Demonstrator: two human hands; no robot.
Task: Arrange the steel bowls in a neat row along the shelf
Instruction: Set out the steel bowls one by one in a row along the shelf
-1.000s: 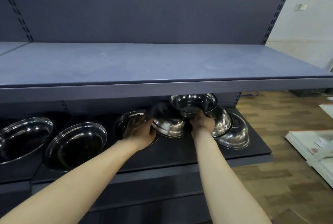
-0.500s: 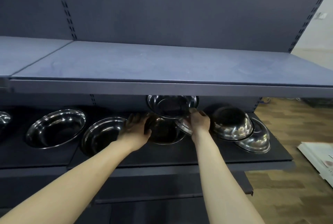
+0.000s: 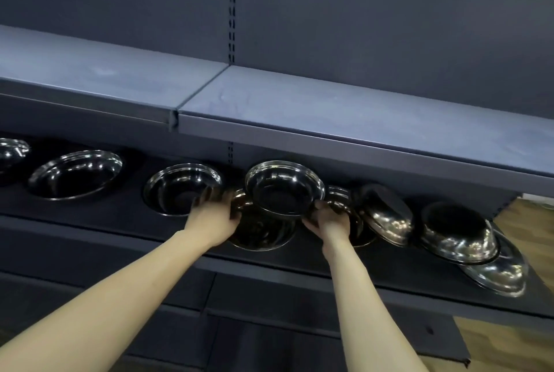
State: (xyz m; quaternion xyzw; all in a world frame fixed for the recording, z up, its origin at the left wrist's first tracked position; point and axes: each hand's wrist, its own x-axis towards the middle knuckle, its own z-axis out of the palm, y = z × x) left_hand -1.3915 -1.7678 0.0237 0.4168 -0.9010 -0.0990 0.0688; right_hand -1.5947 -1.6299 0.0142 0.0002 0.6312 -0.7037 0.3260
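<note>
raised bowl (image 3: 284,187) now clear of pile; right hand (image 3: 329,217) pinches its rim, left hand (image 3: 211,219) grip blurred.
</note>
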